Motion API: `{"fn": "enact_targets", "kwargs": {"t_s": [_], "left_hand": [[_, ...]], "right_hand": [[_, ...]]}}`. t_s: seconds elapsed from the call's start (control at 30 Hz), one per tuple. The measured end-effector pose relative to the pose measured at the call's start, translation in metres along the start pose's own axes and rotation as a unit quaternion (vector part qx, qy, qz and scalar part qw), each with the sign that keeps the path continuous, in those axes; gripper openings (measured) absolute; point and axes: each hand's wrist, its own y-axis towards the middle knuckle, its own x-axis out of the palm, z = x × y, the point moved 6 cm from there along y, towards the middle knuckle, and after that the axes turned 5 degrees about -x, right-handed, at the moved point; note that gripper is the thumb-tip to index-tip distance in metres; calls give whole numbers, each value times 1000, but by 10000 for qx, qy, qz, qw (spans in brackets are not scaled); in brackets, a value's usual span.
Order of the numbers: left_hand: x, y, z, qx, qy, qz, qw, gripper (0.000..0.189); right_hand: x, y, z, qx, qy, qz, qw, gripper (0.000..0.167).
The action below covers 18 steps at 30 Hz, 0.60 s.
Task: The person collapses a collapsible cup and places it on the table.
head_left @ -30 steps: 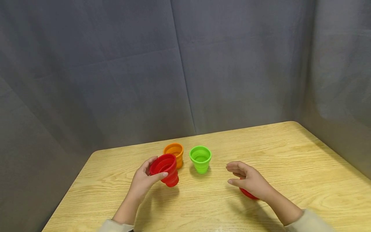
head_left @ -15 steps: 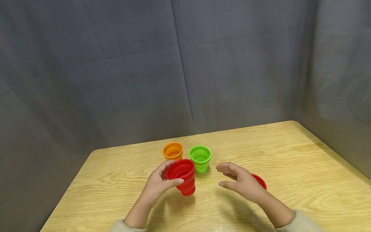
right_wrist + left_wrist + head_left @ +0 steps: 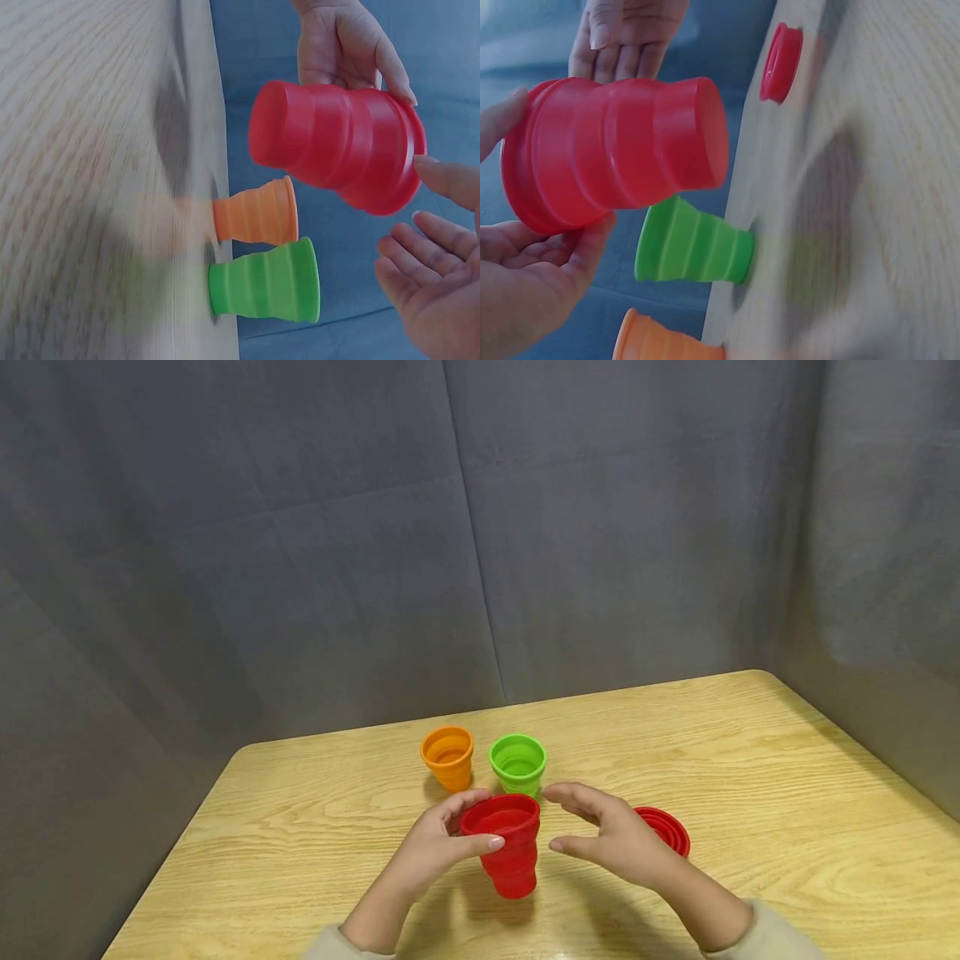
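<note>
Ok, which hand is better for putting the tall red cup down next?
Probably the left hand: it holds the red cup near its rim. The right hand is open beside it, holding nothing.

A wood-grained table [image 3: 787,768] spreads across six o'clock, its rounded far corners at ten and two. Grey fabric [image 3: 315,568] hangs beyond at twelve, crossed by a slightly slanting seam [image 3: 474,539]; more grey cloth [image 3: 885,593] closes off three o'clock, softly shaded.

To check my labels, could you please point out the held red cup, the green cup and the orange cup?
Held red cup [image 3: 616,146]: left wrist view, outer wall.
Green cup [image 3: 264,282]: right wrist view, outer wall.
Orange cup [image 3: 255,214]: right wrist view, outer wall.
</note>
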Motion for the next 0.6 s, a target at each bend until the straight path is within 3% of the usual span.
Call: {"fn": "enact_targets", "kwargs": {"t_s": [0.23, 0.6], "left_hand": [[10, 2, -3, -175, -2, -338, 9993, 53], [22, 1, -8, -410, 165, -731, 9963, 47]], "right_hand": [[4, 1, -6, -350, -585, -246, 9974, 39], [7, -3, -7, -642, -959, -769, 9903, 20]]}}
